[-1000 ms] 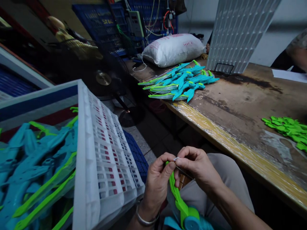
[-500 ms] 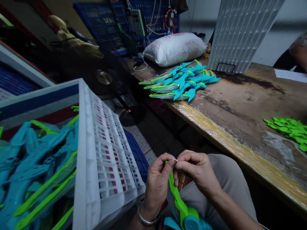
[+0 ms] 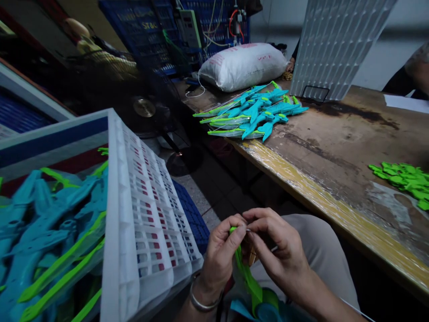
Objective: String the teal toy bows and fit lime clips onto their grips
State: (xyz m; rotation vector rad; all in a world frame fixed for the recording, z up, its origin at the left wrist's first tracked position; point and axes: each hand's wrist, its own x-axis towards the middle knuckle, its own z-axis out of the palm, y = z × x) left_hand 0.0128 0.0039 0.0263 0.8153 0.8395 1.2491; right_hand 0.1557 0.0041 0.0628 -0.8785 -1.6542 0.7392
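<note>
Over our lap, left of the table (image 3: 335, 147), our left hand (image 3: 219, 257) grips the green toy (image 3: 248, 279) near its tip. Its long axis runs up from our lap; our right hand (image 3: 278, 250) pinches that tip from the other side.

Dim, bluish picture, wide-angle bowing at edges, corners perhaps slightly soft

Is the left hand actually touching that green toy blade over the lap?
Touching. The head view shows the left hand wrapped around the green blade, its thumb pressed on the tip, with the right hand pinching there too.
</note>
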